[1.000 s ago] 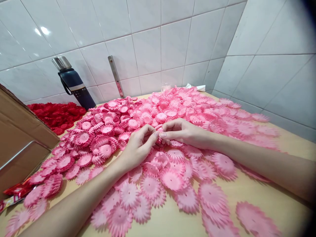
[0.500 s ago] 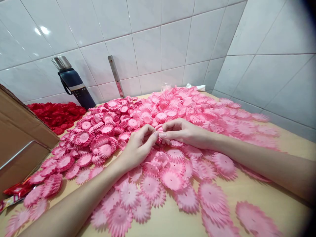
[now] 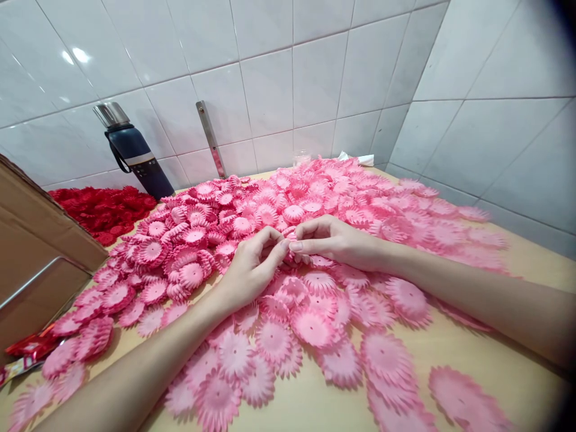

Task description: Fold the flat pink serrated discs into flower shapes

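Note:
Mid-picture, the fingertips of my left hand (image 3: 252, 264) and my right hand (image 3: 344, 243) come together over a heap of pink paper-like petal discs (image 3: 294, 213). Both hands are closed in a pinch on one pink petal disc (image 3: 291, 233), which is mostly hidden behind the fingers. Flatter discs (image 3: 314, 327) with fringed edges and a small hole in the centre lie below my wrists. Thicker discs with curled edges (image 3: 153, 252) are piled left of my left hand.
A dark blue flask (image 3: 140, 156) stands against the tiled wall, beside a heap of red petal pieces (image 3: 103, 210). A metal strip (image 3: 210, 138) leans on the tiles. At left are a cardboard box (image 3: 40, 228) and shiny wrappers (image 3: 31, 348). Loose discs (image 3: 465, 399) lie at front right.

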A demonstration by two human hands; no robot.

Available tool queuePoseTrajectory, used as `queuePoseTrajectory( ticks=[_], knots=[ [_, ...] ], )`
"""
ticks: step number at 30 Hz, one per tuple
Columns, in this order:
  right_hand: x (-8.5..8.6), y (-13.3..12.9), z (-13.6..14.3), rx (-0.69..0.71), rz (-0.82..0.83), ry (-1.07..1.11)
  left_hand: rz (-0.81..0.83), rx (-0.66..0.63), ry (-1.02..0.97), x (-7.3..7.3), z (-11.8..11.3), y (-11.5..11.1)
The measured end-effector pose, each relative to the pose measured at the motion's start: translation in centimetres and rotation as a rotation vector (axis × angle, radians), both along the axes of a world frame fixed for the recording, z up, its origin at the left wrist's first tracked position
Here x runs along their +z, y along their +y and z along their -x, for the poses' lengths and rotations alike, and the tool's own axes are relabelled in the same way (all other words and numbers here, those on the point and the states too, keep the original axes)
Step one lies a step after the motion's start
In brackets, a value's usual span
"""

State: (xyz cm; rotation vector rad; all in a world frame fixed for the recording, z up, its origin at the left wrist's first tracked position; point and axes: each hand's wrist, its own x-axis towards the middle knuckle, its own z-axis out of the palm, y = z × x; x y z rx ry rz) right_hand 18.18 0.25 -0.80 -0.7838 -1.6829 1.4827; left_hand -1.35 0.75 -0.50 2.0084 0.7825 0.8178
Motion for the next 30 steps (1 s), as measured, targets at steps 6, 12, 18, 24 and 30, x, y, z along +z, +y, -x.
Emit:
queuePoseTrajectory(
  ticks=[6,12,18,24,30],
  knots=[
    [0.03,0.06,0.06,0.003,0.004,0.002,0.0,0.005,0.001,0.03,0.01,0.01],
    [0.03,0.04,0.02,0.006,0.001,0.001,0.004,0.011,0.005,0.12,0.03,-0.11],
    [0.05,0.01,0.02,0.0,-0.002,-0.004,0.005,0.007,0.001,0.1,0.0,-0.16],
    [-0.01,0.03,0.03,0.008,-0.002,0.006,0.001,0.011,0.007,0.21,-0.05,-0.15],
    [-0.09,0.08,0.05,0.012,-0.001,0.015,-0.005,0.013,0.009,0.2,-0.03,-0.12]
  ],
)
